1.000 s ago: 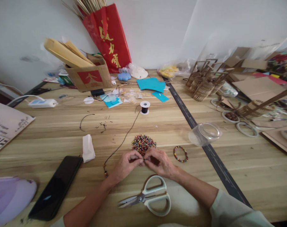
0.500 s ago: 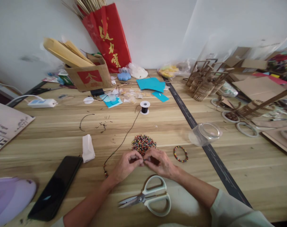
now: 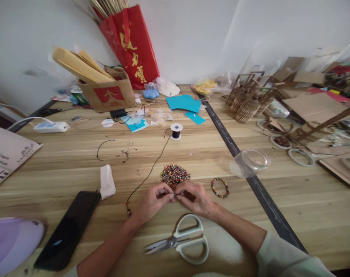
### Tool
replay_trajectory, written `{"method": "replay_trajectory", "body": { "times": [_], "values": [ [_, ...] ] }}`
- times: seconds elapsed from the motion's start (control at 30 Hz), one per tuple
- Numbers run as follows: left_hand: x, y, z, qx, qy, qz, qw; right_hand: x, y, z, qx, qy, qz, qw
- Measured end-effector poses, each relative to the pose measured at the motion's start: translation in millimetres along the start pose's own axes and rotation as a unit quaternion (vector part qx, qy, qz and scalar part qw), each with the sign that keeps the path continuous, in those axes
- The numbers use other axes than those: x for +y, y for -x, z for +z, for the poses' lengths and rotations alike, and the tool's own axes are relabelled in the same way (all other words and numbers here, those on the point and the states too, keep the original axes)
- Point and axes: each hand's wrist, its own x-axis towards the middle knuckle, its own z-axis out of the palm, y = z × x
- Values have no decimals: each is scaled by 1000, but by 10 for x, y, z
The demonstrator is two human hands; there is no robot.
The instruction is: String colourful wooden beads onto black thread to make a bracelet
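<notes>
My left hand (image 3: 153, 202) and my right hand (image 3: 198, 200) meet fingertip to fingertip at the near edge of a pile of small multicoloured beads (image 3: 175, 175). A tiny dark bead (image 3: 175, 194) shows between the two pinches, at my right fingertips. The thin black cord (image 3: 147, 175) runs from a white spool (image 3: 176, 131) down to my left wrist, with a few beads strung on it there. Its end seems to be in my left pinch, though the fingers mostly hide it.
White-handled scissors (image 3: 177, 242) lie partly open below my hands. A finished-looking bead bracelet (image 3: 220, 187) is to the right, near a clear plastic container (image 3: 251, 163). A black phone (image 3: 67, 231) and folded white paper (image 3: 107, 181) lie left. Small woven baskets (image 3: 247, 102) stand back right.
Both hands stay in nearly the same place, with only a slight shift of the fingertips around the bead. Everything on the table lies as before.
</notes>
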Motion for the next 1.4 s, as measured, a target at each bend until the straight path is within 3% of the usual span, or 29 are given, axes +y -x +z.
{"method": "replay_trajectory", "body": {
  "times": [0.9,1.4],
  "values": [
    [62,2,-41,15,-7,-9,1000,22,11,-14,-31,18,-44,998],
    [57,-1,-50,-8,30,-29,999,50,27,-4,-47,12,-49,998]
  ]
}}
